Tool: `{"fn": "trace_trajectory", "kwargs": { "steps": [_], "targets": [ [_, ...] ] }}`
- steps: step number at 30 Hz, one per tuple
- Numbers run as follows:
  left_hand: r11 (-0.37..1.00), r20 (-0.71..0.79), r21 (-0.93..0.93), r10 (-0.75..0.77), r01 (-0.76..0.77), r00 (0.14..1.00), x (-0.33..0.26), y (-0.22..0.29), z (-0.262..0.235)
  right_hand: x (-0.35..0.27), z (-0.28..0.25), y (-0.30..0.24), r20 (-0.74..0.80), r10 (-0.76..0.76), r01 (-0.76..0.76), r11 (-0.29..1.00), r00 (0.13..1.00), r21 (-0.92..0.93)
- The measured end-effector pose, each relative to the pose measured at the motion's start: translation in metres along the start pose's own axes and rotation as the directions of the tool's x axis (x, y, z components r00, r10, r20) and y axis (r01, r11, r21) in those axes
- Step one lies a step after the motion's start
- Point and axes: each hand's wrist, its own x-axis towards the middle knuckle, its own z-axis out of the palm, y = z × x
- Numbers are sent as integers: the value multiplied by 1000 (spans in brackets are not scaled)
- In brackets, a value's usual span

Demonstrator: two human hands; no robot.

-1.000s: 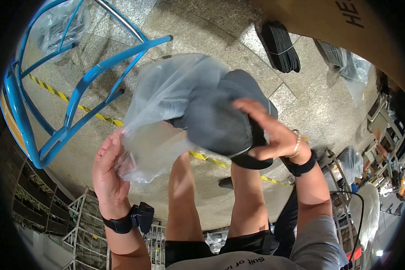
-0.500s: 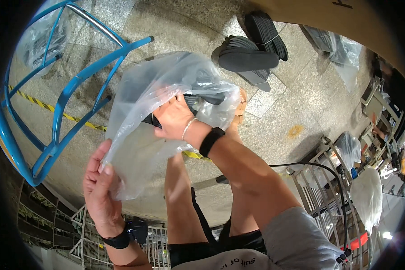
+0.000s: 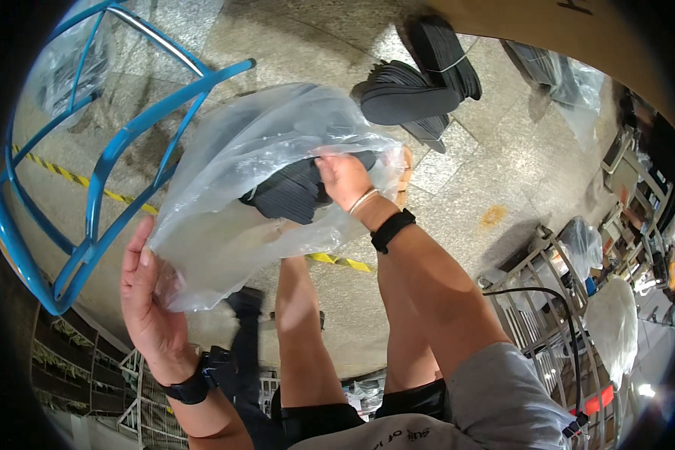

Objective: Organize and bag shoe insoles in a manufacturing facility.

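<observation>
Glossy, crinkled clear plastic bag (image 3: 232, 217) holds matt dark ribbed soles (image 3: 289, 195); blue painted metal frame (image 3: 120, 150) shines

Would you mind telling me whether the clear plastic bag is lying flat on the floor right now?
No, the clear plastic bag is held up above the floor, gripped at its lower edge by the left hand while the right hand reaches inside.

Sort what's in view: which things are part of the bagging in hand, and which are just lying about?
In hand:
- clear plastic bag, gripped by the left hand
- dark flat pieces, held inside the bag by the right hand

Lying about:
- stack of dark pieces on the floor
- blue metal frame
- wire racks
</observation>
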Motion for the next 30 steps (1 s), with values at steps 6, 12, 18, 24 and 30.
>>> {"fn": "trace_trajectory", "kwargs": {
  "steps": [6,12,18,24,30],
  "targets": [
    [997,11,76,15,-16,1000,3,-2,-12,-24,-36,-18,-207,-76,32,977,975,-209],
    [988,-113,121,111,-97,987,9,-7,-27,-51,-147,6,-306,-114,78,989,945,-128],
    [984,-142,165,97,-73,985,9,-17,-28,38,-159,82,76,-225,236,888,971,-395],
    [973,-143,217,106,-73,984,10,-20,-26,60,-141,106,132,-125,178,520,983,-836],
    [975,-116,214,84,-58,990,13,-23,-23,49,-133,107,115,84,70,416,990,-907]
  ]
}}
